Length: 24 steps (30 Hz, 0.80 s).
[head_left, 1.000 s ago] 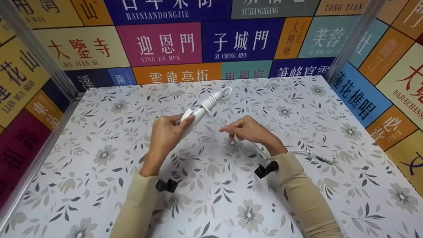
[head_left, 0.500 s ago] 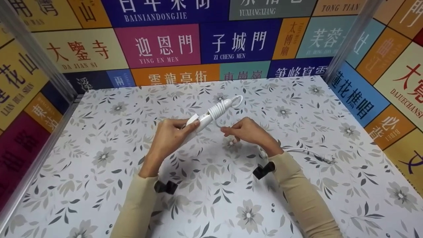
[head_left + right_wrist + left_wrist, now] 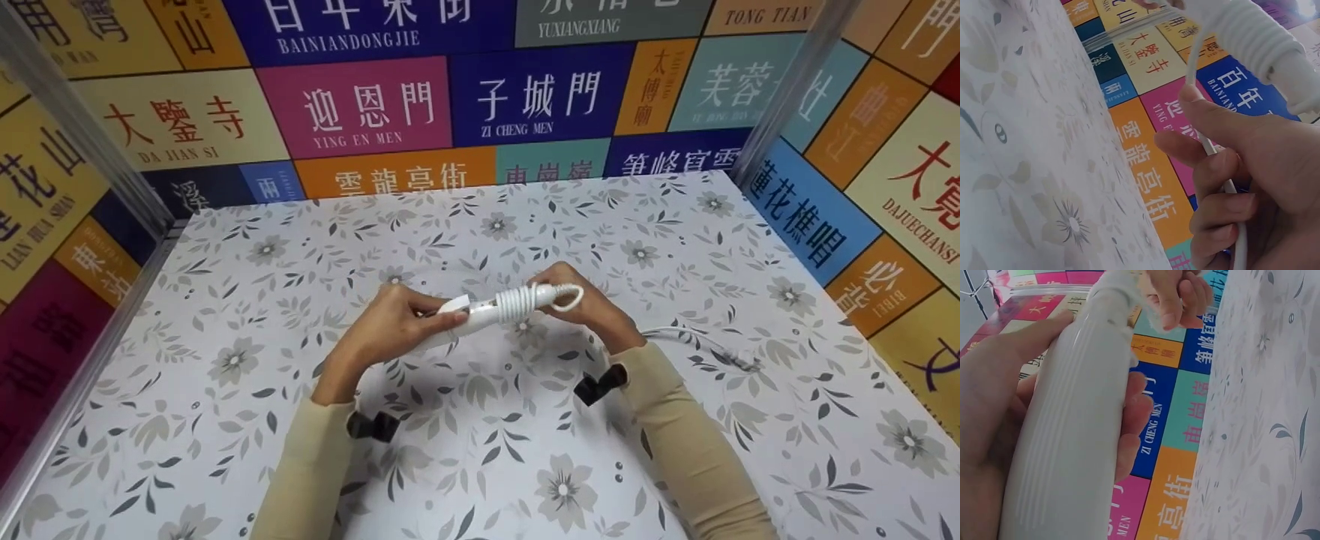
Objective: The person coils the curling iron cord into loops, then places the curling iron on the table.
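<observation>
My left hand (image 3: 390, 322) grips a slim white corded appliance, shaped like a hair straightener (image 3: 480, 315), with the thumb along its near side. It lies almost level, its cord end toward the right. In the left wrist view, the ribbed body of the hair straightener (image 3: 1067, 422) rests against the palm, fingers curled round it. White cord (image 3: 517, 302) is wound in several turns near that end. My right hand (image 3: 589, 304), partly hidden behind the wound end, holds the free length of cord (image 3: 1207, 145) between thumb and curled fingers.
The cord trails past the right wrist to a plug (image 3: 741, 360) on the flower-patterned table (image 3: 562, 435). Panels of coloured signs (image 3: 360, 105) stand at the back and both sides.
The hair straightener has swung from pointing away and up to nearly level, its wound end coming down in front of my right hand. The right hand has shifted only slightly.
</observation>
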### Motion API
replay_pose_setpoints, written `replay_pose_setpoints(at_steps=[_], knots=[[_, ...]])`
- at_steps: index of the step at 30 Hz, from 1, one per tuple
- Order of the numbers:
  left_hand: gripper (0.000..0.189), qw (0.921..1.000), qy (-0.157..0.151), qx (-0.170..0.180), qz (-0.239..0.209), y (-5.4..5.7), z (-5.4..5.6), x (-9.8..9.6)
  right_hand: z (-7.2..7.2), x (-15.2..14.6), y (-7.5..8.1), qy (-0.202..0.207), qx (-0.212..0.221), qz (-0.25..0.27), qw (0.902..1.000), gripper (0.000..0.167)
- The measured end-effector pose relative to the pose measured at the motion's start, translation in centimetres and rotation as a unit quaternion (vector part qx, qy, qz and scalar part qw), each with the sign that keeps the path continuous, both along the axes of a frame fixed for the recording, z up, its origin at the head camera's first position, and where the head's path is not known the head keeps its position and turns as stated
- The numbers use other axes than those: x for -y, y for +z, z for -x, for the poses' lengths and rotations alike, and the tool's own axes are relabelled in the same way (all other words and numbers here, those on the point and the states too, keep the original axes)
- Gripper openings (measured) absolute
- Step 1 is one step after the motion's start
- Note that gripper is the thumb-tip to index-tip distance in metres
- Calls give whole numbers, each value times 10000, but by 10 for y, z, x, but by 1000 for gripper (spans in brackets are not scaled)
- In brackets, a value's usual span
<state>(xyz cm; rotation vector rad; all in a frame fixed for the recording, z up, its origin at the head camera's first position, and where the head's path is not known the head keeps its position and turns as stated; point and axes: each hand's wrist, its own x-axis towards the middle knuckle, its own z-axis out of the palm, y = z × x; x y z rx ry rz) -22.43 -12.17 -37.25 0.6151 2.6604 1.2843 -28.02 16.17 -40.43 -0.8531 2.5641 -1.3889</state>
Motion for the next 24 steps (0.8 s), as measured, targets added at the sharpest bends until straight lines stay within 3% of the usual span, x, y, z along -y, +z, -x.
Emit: replay_pose_setpoints(at_steps=[2,4,8,11,16,24], knots=[[35,9998,-195,33,59,-1,-2,0,0,0,3,-212,178,-128,9995,13],[35,9994,-321,29,96,-1,-3,0,-1,1,6,-617,713,-252,9952,9],[34,9985,-536,-92,110,-1,-3,-1,-2,-1,11,-956,1381,-340,9852,20],[35,9973,-667,-203,225,-3,-3,-3,-3,-4,13,-809,1360,-405,9866,27],[35,9950,-742,-321,591,-5,-2,-6,-3,-5,16,-551,1099,-513,9911,24],[33,9949,-714,-166,694,-8,-3,-10,-9,-1,21,-487,935,-470,9933,14]])
